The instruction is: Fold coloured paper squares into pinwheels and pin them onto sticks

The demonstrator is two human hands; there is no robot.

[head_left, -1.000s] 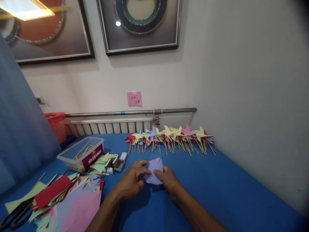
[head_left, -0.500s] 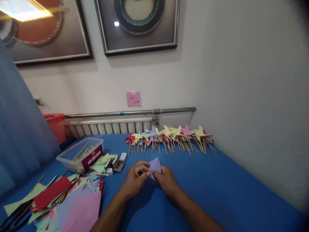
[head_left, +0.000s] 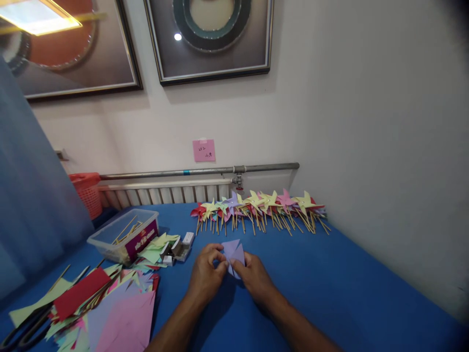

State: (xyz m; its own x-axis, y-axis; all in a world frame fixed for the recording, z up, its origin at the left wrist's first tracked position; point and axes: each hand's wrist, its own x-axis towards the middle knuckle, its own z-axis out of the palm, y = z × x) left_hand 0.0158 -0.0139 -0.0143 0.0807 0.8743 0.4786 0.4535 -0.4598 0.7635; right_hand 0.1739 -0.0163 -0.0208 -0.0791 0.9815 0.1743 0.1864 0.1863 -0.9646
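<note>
Between my two hands is a small purple paper square (head_left: 233, 248) with slits cut in from its corners, held just above the blue table. My left hand (head_left: 208, 269) pinches its left edge with thumb and fingers. On the other side my right hand (head_left: 253, 275) grips the lower right part, its thumb lying on the front of the paper. The fingers behind the sheet are hidden. Beyond my hands lies a long row of paper pinwheels (head_left: 252, 201) on thin wooden sticks, in yellow, pink, red, purple and green.
At left stands a clear plastic box (head_left: 124, 234) with sticks inside. Small open boxes (head_left: 179, 249) sit beside it. Nearer are stacked coloured papers (head_left: 122, 318) and black-handled scissors (head_left: 31, 327). A radiator (head_left: 164, 193) and pipe run along the wall behind the blue table (head_left: 330, 293).
The purple paper has opened out flatter, its upper left corner now spread and its slits showing. My left fingers have shifted slightly down and left along its edge.
</note>
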